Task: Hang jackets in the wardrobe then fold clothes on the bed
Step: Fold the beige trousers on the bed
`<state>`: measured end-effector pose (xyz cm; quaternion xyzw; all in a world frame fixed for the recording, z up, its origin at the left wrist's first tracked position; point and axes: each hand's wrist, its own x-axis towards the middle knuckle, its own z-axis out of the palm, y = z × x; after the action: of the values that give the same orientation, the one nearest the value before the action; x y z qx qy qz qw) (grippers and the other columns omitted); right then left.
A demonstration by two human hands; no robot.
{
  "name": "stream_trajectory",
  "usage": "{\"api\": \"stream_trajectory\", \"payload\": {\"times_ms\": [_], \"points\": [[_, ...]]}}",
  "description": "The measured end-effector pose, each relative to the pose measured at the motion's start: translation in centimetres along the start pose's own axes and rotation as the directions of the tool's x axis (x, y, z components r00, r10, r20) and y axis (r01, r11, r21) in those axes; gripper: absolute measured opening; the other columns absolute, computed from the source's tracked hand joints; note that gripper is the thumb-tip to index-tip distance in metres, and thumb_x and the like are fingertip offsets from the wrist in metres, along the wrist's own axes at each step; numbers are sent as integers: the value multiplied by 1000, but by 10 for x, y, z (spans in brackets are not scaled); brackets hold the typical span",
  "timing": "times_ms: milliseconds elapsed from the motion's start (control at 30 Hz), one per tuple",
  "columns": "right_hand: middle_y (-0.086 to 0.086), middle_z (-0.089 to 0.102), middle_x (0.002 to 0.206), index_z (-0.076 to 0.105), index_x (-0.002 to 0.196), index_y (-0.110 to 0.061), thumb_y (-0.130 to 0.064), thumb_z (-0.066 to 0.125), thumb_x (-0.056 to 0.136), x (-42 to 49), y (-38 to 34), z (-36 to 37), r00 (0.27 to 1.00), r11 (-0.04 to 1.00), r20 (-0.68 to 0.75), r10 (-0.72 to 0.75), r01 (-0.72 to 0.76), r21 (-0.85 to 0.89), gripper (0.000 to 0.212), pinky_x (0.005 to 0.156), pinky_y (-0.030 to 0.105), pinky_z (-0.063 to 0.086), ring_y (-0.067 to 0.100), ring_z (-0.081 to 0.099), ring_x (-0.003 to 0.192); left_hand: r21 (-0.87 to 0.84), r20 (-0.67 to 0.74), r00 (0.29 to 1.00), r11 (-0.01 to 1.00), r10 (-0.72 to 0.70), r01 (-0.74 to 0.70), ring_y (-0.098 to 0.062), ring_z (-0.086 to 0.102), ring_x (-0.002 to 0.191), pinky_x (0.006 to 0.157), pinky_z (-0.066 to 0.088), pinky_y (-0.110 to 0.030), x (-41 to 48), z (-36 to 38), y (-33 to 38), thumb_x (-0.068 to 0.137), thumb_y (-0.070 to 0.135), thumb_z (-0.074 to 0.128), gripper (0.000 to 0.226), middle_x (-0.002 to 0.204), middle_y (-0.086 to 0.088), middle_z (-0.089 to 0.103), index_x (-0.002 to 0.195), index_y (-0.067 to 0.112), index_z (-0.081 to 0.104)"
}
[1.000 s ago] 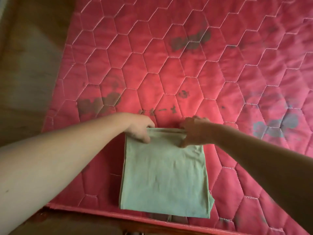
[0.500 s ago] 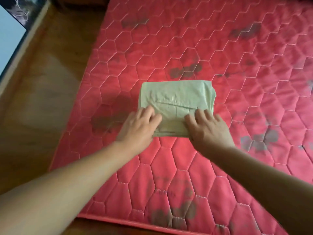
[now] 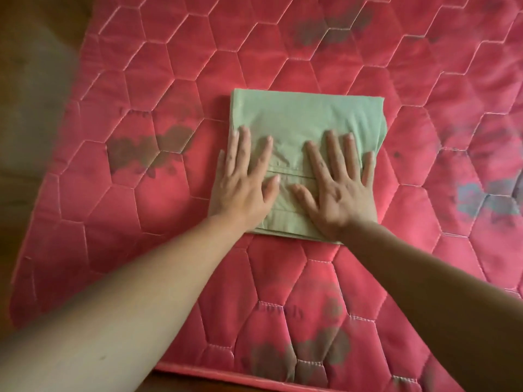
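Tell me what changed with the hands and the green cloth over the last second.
The left hand and right hand, which pinched the far edge of the green cloth, let go and now press flat on it, fingers spread. The cloth went from a long rectangle to a shorter folded bundle, farther from the near edge of the red mattress. Unchanged: it lies on that mattress.
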<state>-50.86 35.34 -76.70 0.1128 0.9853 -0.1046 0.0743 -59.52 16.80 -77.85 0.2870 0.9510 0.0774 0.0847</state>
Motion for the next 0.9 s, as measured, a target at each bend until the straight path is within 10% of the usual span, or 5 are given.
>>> {"api": "stream_trajectory", "payload": {"times_ms": [267, 500, 700, 800, 900], "points": [[5, 22, 167, 40, 152, -29, -77, 23, 93, 24, -4, -34, 1000, 999, -15, 28, -27, 24, 78, 121, 60, 12, 34, 14, 154, 2, 66, 998, 1000, 5, -5, -32, -5, 155, 123, 6, -60, 31, -39, 0, 91, 62, 28, 68, 168, -13, 0, 155, 39, 28], [2, -12, 171, 4, 162, -38, -92, 4, 83, 54, 14, -12, 994, 996, 89, -58, 63, -60, 96, 118, 69, -9, 36, -19, 154, -11, 144, 978, 989, 150, -150, -31, -30, 150, 123, -4, -58, 48, -17, -14, 87, 59, 31, 79, 164, -8, -29, 158, 46, 2], [5, 4, 171, 32, 157, -35, -74, 24, 96, 47, 19, -36, 998, 956, 47, 52, -63, 286, 73, 125, 57, 0, 30, -5, 157, -320, 248, 960, 947, 129, -45, -15, -33, 149, 125, -6, -46, 46, -47, -18, 95, 68, 35, 72, 166, -1, -27, 159, 37, 23], [5, 40, 146, 49, 144, -24, -27, 64, 88, 15, 25, -35, 892, 690, -3, 452, -348, 634, 58, 118, 47, 33, 28, 36, 138, -630, 49, 979, 755, -196, 183, -7, 11, 150, 120, 10, -16, 18, -51, -13, 94, 37, 64, 61, 166, -8, 11, 150, 24, 46], [-2, 62, 115, 49, 142, -21, -28, 75, 82, -1, 23, -44, 692, 146, 305, 655, -511, 847, 66, 84, 36, 56, 24, 64, 110, -732, 247, 833, 468, -495, 495, -10, 35, 137, 114, 28, -25, 10, -61, -3, 86, 35, 76, 81, 153, 0, 33, 154, 29, 33]]}}
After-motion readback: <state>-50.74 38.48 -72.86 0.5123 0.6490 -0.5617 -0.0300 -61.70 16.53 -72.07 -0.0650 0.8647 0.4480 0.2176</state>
